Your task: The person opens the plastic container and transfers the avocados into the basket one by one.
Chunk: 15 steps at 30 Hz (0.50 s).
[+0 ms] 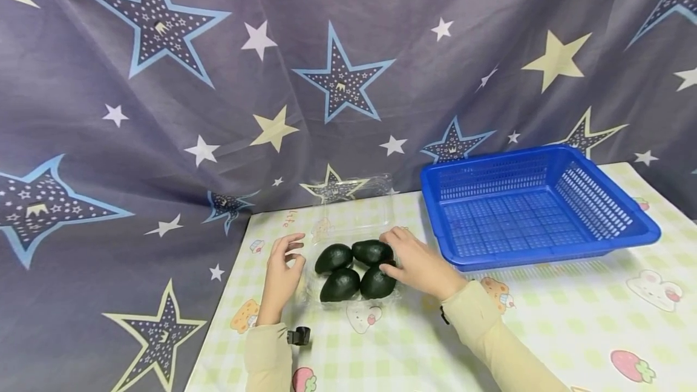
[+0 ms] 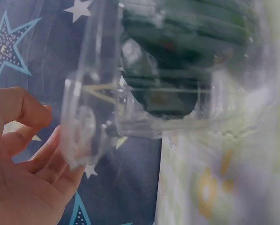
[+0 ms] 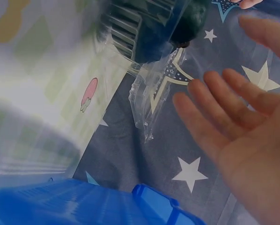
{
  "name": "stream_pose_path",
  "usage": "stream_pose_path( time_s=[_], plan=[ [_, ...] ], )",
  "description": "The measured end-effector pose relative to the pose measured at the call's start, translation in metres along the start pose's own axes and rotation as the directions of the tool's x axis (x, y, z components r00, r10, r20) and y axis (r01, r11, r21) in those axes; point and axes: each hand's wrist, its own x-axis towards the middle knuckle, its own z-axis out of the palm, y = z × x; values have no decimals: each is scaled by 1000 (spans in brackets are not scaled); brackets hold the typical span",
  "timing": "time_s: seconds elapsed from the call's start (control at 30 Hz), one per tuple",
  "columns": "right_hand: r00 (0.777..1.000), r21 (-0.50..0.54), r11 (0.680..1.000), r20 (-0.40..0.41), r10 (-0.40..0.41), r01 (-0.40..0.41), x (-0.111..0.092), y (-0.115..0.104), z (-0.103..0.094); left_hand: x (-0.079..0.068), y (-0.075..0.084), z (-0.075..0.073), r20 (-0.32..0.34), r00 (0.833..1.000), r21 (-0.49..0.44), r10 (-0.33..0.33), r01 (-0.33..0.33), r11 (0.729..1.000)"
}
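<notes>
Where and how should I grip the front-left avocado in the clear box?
Probably pinch its middle, coming down from above on the left. The avocado is rounded and elongated, lying uncovered in the box with the lid folded back. Other avocados sit close behind and to its right, so the left hand, beside the box's left edge, looks handier.

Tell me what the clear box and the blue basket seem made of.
Clear box: probably thin, glossy plastic; it is see-through, ridged and catches bright glints. Blue basket: likely rigid molded plastic, smooth with slight sheen, judging by its even color and regular slots.
</notes>
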Motion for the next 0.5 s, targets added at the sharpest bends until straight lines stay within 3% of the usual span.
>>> stream_pose_path(
  time_s=[0.17,0.27,0.5],
  plan=[
    [997,1,999,75,-37,37,-2,-2,4,-1,-8,-1,15,999,24,-42,42,999],
    [994,4,999,98,-46,46,-4,-2,7,0,-12,-2,24,994,62,-106,105,993],
    [992,-36,997,108,-61,65,-6,-2,12,2,-19,-3,70,957,89,-281,274,958]
  ],
)
